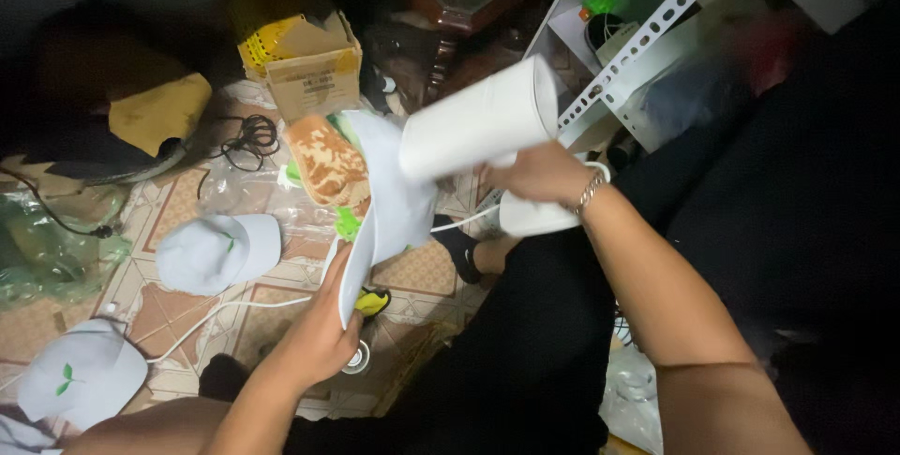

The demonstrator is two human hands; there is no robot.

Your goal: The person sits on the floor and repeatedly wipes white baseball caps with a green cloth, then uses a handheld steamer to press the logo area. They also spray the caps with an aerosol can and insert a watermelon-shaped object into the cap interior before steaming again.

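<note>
My left hand (pixel 314 338) grips the lower edge of a pale grey-white cap (pixel 389 197) and holds it up over the floor. My right hand (pixel 539 174), with a chain bracelet on its wrist, holds a white hair-dryer-like appliance (pixel 478 118) whose wide barrel points up and right, close against the cap. A white cord (pixel 234 310) trails from the appliance down across the tiled floor.
Two more pale caps with small green leaf marks lie on the floor (pixel 216 253) (pixel 80 380). An open cardboard box (pixel 309 66), clear plastic bags (pixel 47 249), a black cable coil (pixel 248 136) and a white slotted-metal shelf (pixel 647 38) surround me.
</note>
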